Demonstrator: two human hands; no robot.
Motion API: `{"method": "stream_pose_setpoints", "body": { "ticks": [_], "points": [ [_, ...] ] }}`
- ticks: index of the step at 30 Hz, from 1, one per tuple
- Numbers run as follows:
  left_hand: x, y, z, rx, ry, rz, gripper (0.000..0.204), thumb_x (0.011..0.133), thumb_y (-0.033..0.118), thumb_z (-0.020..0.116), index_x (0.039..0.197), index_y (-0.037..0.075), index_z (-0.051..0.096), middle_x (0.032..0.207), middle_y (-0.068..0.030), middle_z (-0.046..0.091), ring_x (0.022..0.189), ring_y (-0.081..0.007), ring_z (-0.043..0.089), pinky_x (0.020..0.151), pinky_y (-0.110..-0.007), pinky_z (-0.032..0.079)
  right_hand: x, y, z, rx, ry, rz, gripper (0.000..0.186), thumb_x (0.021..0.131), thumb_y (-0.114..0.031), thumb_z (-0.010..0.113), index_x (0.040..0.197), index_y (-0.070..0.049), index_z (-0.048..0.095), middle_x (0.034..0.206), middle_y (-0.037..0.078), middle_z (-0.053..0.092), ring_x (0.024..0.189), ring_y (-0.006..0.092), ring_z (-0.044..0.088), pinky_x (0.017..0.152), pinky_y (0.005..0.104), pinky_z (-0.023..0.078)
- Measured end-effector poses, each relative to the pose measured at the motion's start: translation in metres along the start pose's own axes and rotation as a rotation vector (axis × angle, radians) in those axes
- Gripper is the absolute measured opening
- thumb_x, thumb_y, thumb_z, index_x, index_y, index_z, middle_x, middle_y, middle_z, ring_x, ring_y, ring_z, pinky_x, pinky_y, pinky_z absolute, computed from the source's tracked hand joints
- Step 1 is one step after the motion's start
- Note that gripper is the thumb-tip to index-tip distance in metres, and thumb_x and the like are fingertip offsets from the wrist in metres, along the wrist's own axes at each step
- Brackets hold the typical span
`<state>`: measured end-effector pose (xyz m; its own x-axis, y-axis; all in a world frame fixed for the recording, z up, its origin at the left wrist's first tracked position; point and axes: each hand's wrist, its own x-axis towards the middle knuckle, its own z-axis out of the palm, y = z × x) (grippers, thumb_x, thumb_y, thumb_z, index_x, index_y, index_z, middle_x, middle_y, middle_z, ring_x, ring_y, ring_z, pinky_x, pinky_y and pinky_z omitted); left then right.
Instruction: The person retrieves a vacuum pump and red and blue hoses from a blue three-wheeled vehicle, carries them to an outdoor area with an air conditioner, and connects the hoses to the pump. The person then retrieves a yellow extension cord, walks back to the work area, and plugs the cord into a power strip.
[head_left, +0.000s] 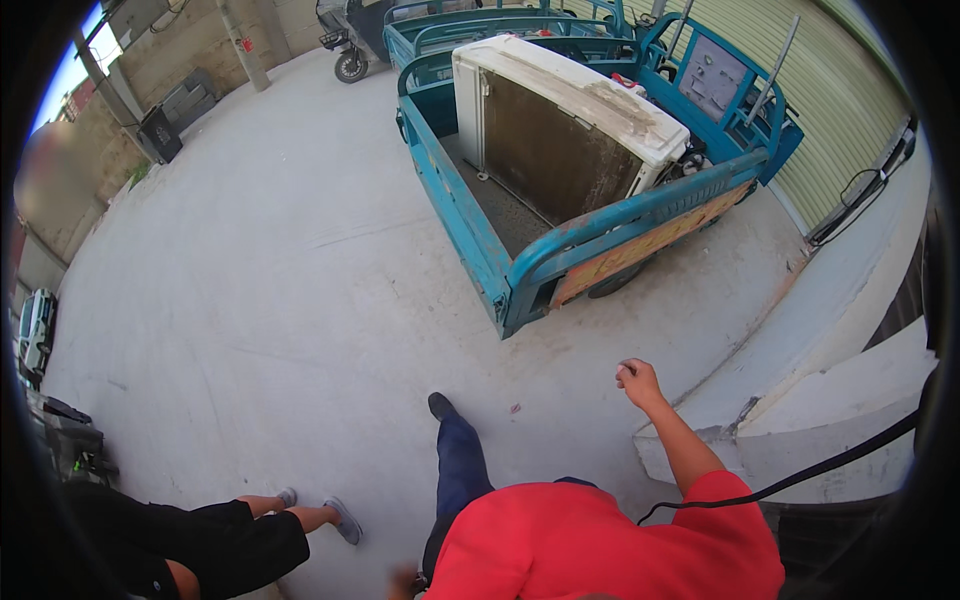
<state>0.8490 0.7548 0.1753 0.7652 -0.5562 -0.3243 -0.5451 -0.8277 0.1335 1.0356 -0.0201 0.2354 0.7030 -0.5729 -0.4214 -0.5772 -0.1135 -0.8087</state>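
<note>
white boxy appliance [560,130] | grimy (brown panel on one face) | slantwise in teal cargo bed [458,215] | rim scuffed

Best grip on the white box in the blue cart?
Probably the upper long edge of the white box, above the brown panel, reaching over the cart's side wall at picture left. The panel faces that wall, the edge runs along its top, and bare bed floor leaves room between. Weight can't be told.
</note>
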Motion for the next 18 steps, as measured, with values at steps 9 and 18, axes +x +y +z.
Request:
{"method": "stream_pose_setpoints", "body": {
  "ticks": [9, 18],
  "points": [
    [0.267, -0.246, -0.114, 0.185, 0.092, -0.191, 0.008, 0.082, 0.016, 0.069, 0.089, 0.011, 0.07, 0.08, -0.008, 0.066, 0.077, -0.0277, 0.067, 0.073, -0.044, 0.054, 0.086, -0.263, 0.174, 0.091, -0.405, -0.078, 0.027, 0.1, -0.019, 0.065, 0.113, 0.004, 0.069, 0.093, 0.007, 0.072, 0.086, 0.0155, 0.07, 0.077, 0.032, 0.055],
    [0.441, -0.41, -0.203, 0.16, -0.046, -0.262, 0.024, 0.091, 0.017, 0.065, 0.112, 0.006, 0.07, 0.085, -0.0084, 0.071, 0.073, -0.0244, 0.066, 0.067, -0.042, 0.053, 0.196, -0.376, 0.323, 0.243, -0.452, 0.033, 0.026, 0.102, -0.019, 0.064, 0.11, 0.005, 0.07, 0.093, 0.008, 0.073, 0.082, 0.0145, 0.069, 0.077, 0.0313, 0.056]
  ]
}}
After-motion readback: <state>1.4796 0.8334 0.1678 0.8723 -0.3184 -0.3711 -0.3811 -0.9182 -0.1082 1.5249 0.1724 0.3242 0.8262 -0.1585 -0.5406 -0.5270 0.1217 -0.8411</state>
